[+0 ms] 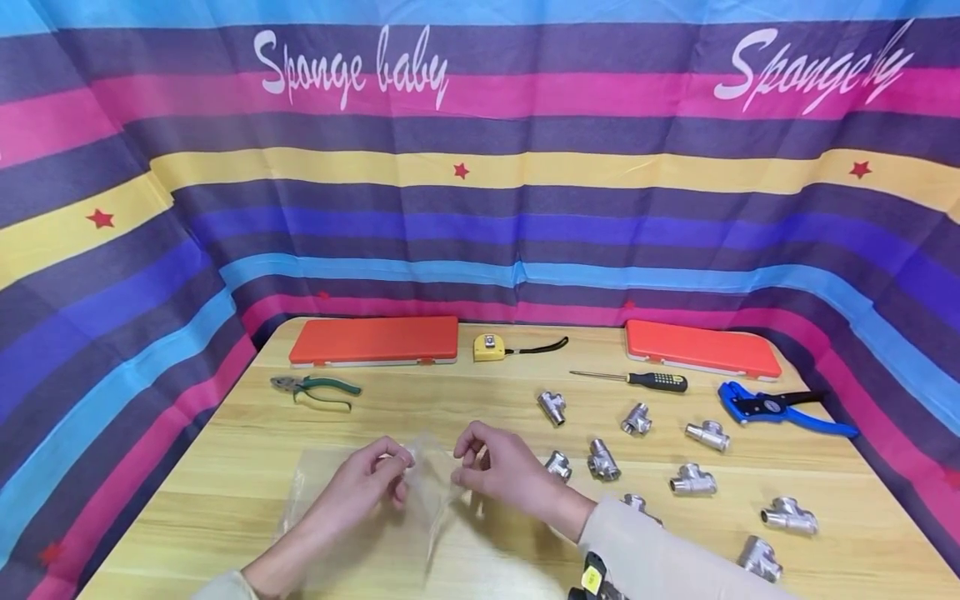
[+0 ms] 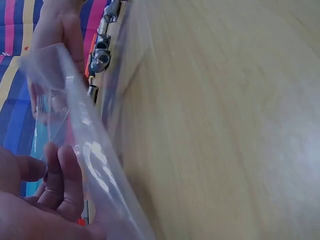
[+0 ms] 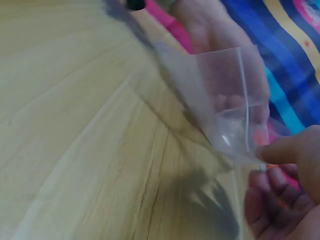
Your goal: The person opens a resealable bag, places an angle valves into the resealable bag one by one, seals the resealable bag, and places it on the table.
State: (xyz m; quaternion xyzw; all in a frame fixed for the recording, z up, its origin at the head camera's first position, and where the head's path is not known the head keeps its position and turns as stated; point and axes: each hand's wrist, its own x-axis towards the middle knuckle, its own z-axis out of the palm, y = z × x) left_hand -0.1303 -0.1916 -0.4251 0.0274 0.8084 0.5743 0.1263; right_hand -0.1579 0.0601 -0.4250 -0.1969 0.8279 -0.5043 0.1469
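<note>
A clear plastic zip bag is stretched between both hands above the table. My left hand pinches its left side between thumb and curled fingers. At the opposite edge, my right hand holds the bag with thumb and fingertips. The left wrist view shows the bag slanting past the left fingers. In the right wrist view, the right thumb meets the corner by the zip strip. More clear plastic spreads under the left forearm. Nothing shows inside the bag.
Several metal tee fittings lie scattered on the right. Farther back are pliers, two red cases, a yellow tape measure, a screwdriver and a blue-handled tool. A striped curtain surrounds the table.
</note>
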